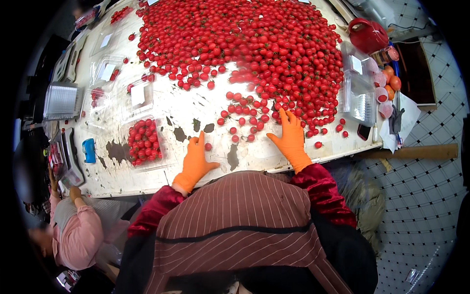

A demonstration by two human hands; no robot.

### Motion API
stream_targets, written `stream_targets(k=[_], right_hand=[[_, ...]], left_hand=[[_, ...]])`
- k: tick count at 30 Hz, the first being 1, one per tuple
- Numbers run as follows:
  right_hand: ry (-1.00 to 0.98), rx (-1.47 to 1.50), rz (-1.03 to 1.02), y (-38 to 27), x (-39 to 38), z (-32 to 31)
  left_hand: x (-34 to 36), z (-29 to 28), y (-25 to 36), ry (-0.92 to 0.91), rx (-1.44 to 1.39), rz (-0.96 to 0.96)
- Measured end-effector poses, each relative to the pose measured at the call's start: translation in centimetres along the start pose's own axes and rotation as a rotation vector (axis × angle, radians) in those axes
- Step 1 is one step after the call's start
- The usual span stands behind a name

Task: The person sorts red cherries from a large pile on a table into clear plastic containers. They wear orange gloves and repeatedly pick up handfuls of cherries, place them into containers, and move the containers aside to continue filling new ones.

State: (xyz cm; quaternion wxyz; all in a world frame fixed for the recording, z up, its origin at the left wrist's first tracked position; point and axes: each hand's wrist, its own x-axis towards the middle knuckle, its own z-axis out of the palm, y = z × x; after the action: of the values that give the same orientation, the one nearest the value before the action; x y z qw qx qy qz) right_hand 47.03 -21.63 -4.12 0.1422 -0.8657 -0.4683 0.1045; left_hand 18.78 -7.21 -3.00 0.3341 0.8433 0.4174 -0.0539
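Observation:
A large heap of red cherry tomatoes (289,54) covers the far part of the white table, with a looser scatter of them toward me. My left hand (194,162), in an orange glove, is held over the table near its front edge, thumb and fingers apart and nothing in it. Just beside its fingertips lies a single cherry tomato (208,146). My right hand (292,142), gloved the same way, reaches to the near edge of the heap. Its thumb is spread and its fingertips are by the tomatoes; whether they touch is unclear. Left of my left hand stands a clear plastic punnet (145,142) filled with cherry tomatoes.
Clear plastic boxes (360,93) sit at the table's right, beside a red jug (367,35) and several netted fruits (383,93). On the left are a blue tape dispenser (88,150), stacked clear containers (62,100) and a scale (72,164). A co-worker in pink (78,240) works there.

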Motion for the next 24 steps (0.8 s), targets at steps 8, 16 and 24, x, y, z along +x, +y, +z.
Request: stream_targets(k=[8, 16, 24], right_hand=[[-0.222, 0.145, -0.028, -3.5, 0.3, 1.6], [-0.078, 0.656, -0.016, -3.7, 0.8, 5.4], [-0.273, 1.302, 0.117, -4.5, 2.5, -0.6]], left_hand=[[6.1, 3.4, 6.0, 0.040, -0.148, 0.131], [8.9, 5.1, 6.9, 0.000, -0.418, 0.351], [8.0, 2.4, 7.6, -0.412, -1.467, 0.045]])
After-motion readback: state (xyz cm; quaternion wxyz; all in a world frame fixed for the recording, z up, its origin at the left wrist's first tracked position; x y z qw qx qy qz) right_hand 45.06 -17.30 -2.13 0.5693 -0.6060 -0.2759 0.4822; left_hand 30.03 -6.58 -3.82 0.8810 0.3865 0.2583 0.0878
